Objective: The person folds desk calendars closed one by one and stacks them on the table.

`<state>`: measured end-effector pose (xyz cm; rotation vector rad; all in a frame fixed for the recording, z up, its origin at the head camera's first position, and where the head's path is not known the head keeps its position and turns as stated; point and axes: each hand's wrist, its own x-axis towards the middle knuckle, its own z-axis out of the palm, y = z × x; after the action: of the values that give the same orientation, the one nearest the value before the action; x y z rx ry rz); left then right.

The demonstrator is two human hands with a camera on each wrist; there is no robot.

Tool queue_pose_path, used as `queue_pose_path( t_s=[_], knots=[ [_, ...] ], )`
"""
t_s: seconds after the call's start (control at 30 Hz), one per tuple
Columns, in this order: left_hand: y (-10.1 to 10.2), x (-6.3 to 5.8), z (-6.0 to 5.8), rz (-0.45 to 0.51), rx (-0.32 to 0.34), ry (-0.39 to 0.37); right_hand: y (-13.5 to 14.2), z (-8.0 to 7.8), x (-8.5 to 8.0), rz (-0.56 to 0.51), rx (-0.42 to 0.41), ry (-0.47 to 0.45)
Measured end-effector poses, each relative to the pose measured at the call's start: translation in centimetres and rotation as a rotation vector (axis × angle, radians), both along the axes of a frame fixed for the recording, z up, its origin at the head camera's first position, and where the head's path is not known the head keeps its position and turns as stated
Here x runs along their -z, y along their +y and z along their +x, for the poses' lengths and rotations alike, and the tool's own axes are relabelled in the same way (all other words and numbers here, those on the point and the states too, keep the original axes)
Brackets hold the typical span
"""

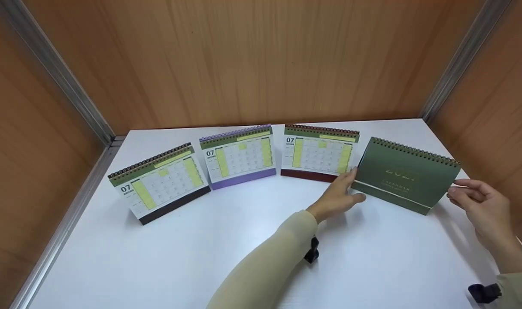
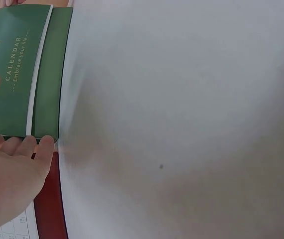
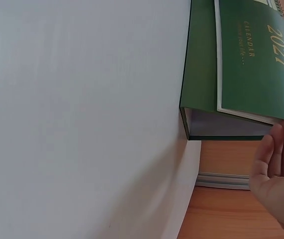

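A green desk calendar (image 1: 409, 178) with a gold 2027 on its cover stands upright at the right, its spiral binding along the top. My left hand (image 1: 337, 193) is at its left side, fingers extended and fingertips at the lower left edge; the left wrist view shows these fingertips (image 2: 45, 144) against the side. At the opposite side, my right hand (image 1: 486, 208) pinches the edge of the calendar's cover and pages with thumb and fingers. In the right wrist view the fingertips (image 3: 276, 133) meet that edge, above the hollow of the stand.
Three more desk calendars, opened to 07, stand in an arc: one with a black base (image 1: 158, 182), one purple (image 1: 239, 156), one dark red (image 1: 319, 152). The dark red one sits close by my left hand. Wooden panels (image 1: 261, 64) wall the white table (image 1: 166, 262).
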<state>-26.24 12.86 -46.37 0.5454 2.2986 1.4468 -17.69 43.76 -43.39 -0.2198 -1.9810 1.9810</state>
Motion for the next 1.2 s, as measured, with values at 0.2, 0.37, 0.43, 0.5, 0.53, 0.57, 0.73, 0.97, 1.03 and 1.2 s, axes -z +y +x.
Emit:
queue_pose_path(
  t_s=[0.2, 0.37, 0.43, 0.5, 0.53, 0.57, 0.73, 0.97, 1.03, 1.2],
  knots=[
    [0.1, -0.1, 0.0, 0.013, -0.007, 0.025, -0.2, 0.4, -0.4, 0.174, 0.03, 0.008],
    [0.1, -0.4, 0.1, 0.027, -0.016, 0.033, -0.5, 0.3, -1.1, 0.377, 0.125, -0.03],
    [0.2, -0.5, 0.1, 0.024, -0.018, 0.036, -0.6, 0.2, -1.3, 0.448, 0.158, -0.054],
    [0.4, -0.5, 0.1, 0.019, -0.02, 0.047, -0.6, 0.2, -1.5, 0.481, 0.172, -0.073],
    [0.4, -0.5, 0.0, 0.017, -0.021, 0.052, -0.6, 0.1, -1.5, 0.491, 0.173, -0.083],
    [0.5, -0.5, 0.0, 0.018, -0.022, 0.056, -0.6, 0.1, -1.5, 0.503, 0.17, -0.095],
    [0.6, -0.7, 0.0, 0.034, -0.022, 0.061, -0.4, 0.0, -1.7, 0.558, 0.116, -0.19],
    [0.7, -0.9, 0.0, 0.074, -0.006, 0.074, -0.7, -0.4, -1.8, 0.535, 0.013, -0.264],
    [0.8, -0.9, 0.1, 0.069, -0.008, 0.068, -0.9, -0.6, -1.8, 0.517, -0.001, -0.283],
    [0.9, -0.9, 0.0, 0.05, -0.014, 0.06, -1.4, -1.0, -1.6, 0.511, 0.0, -0.305]
  ],
)
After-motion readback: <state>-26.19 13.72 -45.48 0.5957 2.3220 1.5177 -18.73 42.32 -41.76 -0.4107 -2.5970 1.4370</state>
